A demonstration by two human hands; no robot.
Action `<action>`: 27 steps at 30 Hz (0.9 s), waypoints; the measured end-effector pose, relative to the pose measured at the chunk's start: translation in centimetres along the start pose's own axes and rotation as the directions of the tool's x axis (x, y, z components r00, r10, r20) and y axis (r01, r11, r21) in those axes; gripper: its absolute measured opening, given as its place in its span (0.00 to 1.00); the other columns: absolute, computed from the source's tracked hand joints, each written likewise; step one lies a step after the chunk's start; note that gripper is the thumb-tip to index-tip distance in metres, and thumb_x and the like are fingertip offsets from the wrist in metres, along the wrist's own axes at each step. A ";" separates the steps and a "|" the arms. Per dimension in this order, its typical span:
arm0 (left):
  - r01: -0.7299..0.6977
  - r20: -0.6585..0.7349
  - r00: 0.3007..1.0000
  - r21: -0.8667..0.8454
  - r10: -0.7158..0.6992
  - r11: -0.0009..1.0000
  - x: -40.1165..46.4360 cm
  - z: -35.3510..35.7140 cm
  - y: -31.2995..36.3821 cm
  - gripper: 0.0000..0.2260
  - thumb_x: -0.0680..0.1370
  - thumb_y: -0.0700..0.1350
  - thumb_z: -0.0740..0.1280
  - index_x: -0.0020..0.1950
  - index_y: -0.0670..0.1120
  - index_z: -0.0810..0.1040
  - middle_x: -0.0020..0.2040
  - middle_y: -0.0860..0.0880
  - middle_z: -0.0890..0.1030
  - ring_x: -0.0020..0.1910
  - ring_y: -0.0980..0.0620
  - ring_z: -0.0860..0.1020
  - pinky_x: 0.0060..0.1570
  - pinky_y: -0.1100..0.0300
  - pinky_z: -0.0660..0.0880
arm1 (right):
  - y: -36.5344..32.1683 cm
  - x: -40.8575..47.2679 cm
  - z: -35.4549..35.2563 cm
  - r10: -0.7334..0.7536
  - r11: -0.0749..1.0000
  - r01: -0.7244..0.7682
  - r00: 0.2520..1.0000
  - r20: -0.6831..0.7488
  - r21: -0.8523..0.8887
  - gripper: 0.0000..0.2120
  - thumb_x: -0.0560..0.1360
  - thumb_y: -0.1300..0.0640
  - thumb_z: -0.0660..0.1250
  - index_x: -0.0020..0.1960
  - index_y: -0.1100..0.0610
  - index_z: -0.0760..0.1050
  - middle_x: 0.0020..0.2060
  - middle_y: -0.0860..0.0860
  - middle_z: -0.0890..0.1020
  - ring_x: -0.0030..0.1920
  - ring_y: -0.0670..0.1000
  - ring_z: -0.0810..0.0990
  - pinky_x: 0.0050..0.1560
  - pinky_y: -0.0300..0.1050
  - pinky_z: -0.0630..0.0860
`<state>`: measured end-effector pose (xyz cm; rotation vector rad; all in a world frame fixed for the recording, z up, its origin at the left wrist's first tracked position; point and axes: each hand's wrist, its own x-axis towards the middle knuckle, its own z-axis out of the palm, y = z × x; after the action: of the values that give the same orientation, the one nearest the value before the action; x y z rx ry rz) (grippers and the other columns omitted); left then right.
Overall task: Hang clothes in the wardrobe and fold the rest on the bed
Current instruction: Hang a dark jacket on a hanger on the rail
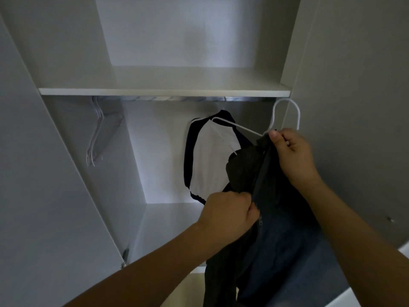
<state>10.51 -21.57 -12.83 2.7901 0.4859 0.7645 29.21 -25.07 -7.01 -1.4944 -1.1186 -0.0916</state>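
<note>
**Dark garment held on a white hanger in front of the open wardrobe**

The wardrobe [66,151] fills the view, pale grey inside, its doors swung wide at either side. A white shelf [163,92] runs across it, and just under the shelf's front edge sits the metal hanging rail [159,98].

The largest loose thing is the dark garment [265,229], black with a bluish panel toward the right, hanging from the hands down to the bottom edge of the view, in front of the wardrobe's right half. Its top is bunched round the neck of a white hanger [285,116], whose hook stands upright near the shelf's right end, in front of the rail and not on it. One arm of the hanger slants up to the left, bare of cloth.

Behind the dark garment, a white top with dark navy sleeves [205,156] hangs from the rail on its own hanger, toward the right of the compartment.

At the rail's left end a cluster of bare wire hangers [97,131] hangs together, well apart from the white top.

The right hand [292,156] is curled at the hanger's neck, thumb and fingers pinching the wire and the cloth gathered there. The left hand [230,216], lower and to the left, is closed in a fist round a fold of the dark garment's edge.
</note>
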 end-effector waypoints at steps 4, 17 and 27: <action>-0.026 0.130 0.991 -0.075 0.036 0.997 -1.9 0.0 -1.4 0.13 0.79 0.48 0.60 0.36 0.47 0.69 0.29 0.53 0.70 0.27 0.54 0.71 0.33 0.64 0.70 | 0.4 -1.0 0.6 -0.006 0.999 0.008 0.999 -0.046 0.043 0.16 0.80 0.52 0.61 0.33 0.48 0.69 0.28 0.41 0.73 0.30 0.38 0.70 0.32 0.28 0.66; 0.350 0.129 0.924 -0.665 -0.361 0.660 2.5 -2.7 -6.7 0.10 0.81 0.46 0.63 0.62 0.54 0.72 0.61 0.52 0.72 0.61 0.55 0.71 0.62 0.62 0.68 | -3.4 0.2 0.8 -0.010 0.981 0.019 0.999 -0.046 0.194 0.14 0.81 0.53 0.59 0.37 0.51 0.68 0.30 0.44 0.70 0.31 0.39 0.69 0.34 0.30 0.68; 0.127 0.023 0.985 -0.778 -0.173 0.616 -0.4 -3.1 -3.6 0.06 0.82 0.51 0.59 0.54 0.59 0.74 0.47 0.59 0.79 0.49 0.58 0.78 0.49 0.66 0.74 | -3.0 1.1 -2.4 0.168 0.986 -0.168 0.986 -0.020 -0.021 0.20 0.76 0.54 0.60 0.26 0.52 0.60 0.20 0.43 0.61 0.23 0.42 0.60 0.26 0.38 0.60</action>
<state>7.63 -18.03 -11.40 1.8827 0.2836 0.7695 29.01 -26.90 -3.46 -1.5993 -0.9755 -0.0014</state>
